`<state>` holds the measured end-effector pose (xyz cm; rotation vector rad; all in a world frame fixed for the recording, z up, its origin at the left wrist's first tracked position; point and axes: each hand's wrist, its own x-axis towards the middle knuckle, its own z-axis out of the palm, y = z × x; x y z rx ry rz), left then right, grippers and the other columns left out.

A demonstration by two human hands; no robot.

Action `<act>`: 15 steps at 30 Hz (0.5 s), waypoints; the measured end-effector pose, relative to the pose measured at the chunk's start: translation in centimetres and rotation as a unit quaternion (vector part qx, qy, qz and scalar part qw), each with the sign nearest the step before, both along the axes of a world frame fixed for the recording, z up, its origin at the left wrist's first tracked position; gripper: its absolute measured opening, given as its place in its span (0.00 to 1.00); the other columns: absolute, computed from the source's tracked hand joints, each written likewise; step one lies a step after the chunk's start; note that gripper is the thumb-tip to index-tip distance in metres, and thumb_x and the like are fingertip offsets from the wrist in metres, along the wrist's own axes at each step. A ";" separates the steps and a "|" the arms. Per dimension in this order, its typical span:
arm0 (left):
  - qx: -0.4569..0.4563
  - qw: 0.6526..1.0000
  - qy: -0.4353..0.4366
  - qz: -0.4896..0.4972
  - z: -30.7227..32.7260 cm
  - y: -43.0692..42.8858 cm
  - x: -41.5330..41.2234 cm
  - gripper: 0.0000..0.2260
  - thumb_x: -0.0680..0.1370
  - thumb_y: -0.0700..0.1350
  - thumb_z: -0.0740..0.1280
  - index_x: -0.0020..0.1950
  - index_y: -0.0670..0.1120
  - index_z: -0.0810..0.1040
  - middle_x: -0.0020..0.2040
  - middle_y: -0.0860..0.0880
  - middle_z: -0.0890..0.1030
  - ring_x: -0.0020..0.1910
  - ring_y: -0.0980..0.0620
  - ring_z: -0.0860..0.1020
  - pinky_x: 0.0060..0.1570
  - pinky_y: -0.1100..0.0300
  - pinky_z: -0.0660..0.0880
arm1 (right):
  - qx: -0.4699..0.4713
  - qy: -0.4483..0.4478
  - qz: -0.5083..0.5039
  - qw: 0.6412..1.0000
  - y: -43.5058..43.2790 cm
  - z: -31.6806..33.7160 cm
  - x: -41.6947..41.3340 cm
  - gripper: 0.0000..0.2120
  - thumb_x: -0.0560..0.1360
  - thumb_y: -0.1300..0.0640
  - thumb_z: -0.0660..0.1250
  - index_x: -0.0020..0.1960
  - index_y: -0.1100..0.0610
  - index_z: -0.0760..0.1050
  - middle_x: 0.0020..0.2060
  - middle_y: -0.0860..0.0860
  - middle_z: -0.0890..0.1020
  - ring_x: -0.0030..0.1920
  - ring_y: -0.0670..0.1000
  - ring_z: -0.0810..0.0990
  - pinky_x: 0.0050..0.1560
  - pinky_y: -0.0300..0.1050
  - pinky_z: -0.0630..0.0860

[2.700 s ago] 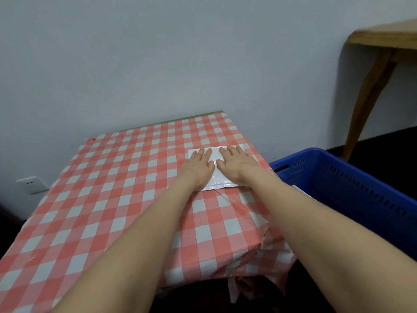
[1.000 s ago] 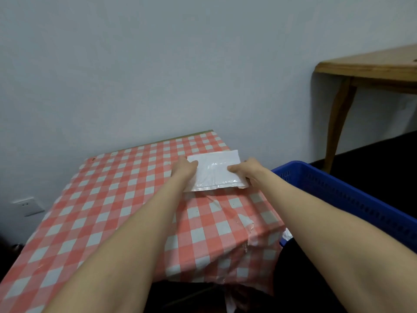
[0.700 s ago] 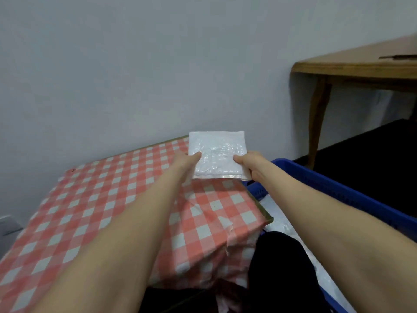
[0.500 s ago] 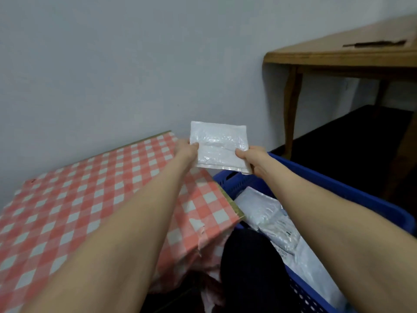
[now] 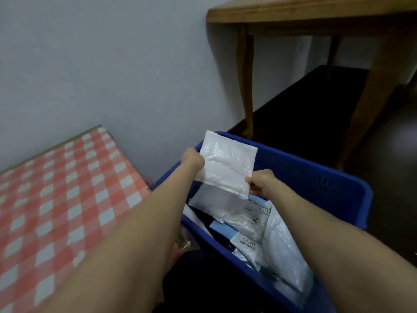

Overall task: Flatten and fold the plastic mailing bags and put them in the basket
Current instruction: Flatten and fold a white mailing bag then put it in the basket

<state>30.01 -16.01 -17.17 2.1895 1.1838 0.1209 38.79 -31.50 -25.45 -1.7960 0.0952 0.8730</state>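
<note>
A folded white plastic mailing bag (image 5: 226, 163) hangs in the air over the far end of the blue plastic basket (image 5: 320, 177). My left hand (image 5: 193, 158) grips its left edge and my right hand (image 5: 259, 181) pinches its lower right corner. Inside the basket lie several other white and grey mailing bags (image 5: 243, 218), some with printed labels.
The table with the red and white checked cloth (image 5: 67, 188) stands to the left of the basket, against the grey wall. A wooden table (image 5: 293, 12) on curved legs stands behind the basket to the right, over a dark floor.
Both hands lifted the folded bag off the checked table and carried it right, so it now hangs over the basket. The view swung right with it.
</note>
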 end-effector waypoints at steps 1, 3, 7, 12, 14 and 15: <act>0.005 1.000 0.025 -0.006 -0.7 0.2 0.8 0.15 0.79 0.35 0.58 0.64 0.33 0.72 0.63 0.36 0.75 0.63 0.38 0.73 0.61 0.50 0.69 | -0.012 0.010 -0.017 1.000 0.3 -2.0 0.6 0.03 0.73 0.72 0.65 0.46 0.68 0.75 0.37 0.60 0.80 0.35 0.56 0.80 0.38 0.49 0.82; 0.007 0.998 0.056 -0.016 -1.9 1.0 1.9 0.15 0.80 0.36 0.58 0.65 0.32 0.71 0.64 0.35 0.75 0.64 0.38 0.73 0.61 0.51 0.70 | -0.047 0.024 -0.040 0.998 0.8 -5.2 1.2 0.03 0.73 0.72 0.66 0.42 0.67 0.73 0.41 0.62 0.81 0.39 0.59 0.83 0.44 0.55 0.82; 0.014 0.993 0.108 -0.042 -4.0 2.4 3.3 0.15 0.81 0.37 0.57 0.65 0.33 0.71 0.59 0.35 0.77 0.58 0.38 0.76 0.52 0.53 0.72 | -0.132 0.045 -0.047 0.989 1.7 -10.9 1.3 0.06 0.71 0.70 0.66 0.38 0.65 0.71 0.35 0.60 0.77 0.33 0.57 0.78 0.31 0.46 0.76; 0.015 0.980 0.183 -0.076 -5.4 3.1 4.0 0.13 0.82 0.37 0.55 0.64 0.35 0.71 0.58 0.37 0.76 0.53 0.42 0.76 0.50 0.51 0.73 | -0.161 0.054 -0.028 0.985 2.8 -14.4 0.5 0.08 0.72 0.69 0.64 0.37 0.63 0.68 0.32 0.58 0.73 0.37 0.57 0.78 0.28 0.45 0.72; 0.022 0.976 0.199 -0.083 -5.8 3.3 4.2 0.13 0.82 0.37 0.56 0.65 0.35 0.70 0.64 0.37 0.74 0.63 0.40 0.73 0.60 0.51 0.71 | -0.176 0.053 -0.019 0.983 3.1 -15.0 0.4 0.08 0.73 0.69 0.64 0.36 0.64 0.69 0.32 0.58 0.74 0.39 0.58 0.79 0.27 0.44 0.72; 0.028 0.974 0.205 -0.089 -6.0 3.4 4.2 0.13 0.82 0.37 0.56 0.65 0.36 0.70 0.64 0.37 0.74 0.64 0.40 0.73 0.60 0.51 0.71 | -0.181 0.053 -0.009 0.982 3.3 -15.4 0.4 0.07 0.72 0.70 0.64 0.36 0.64 0.69 0.32 0.59 0.74 0.40 0.59 0.79 0.28 0.46 0.72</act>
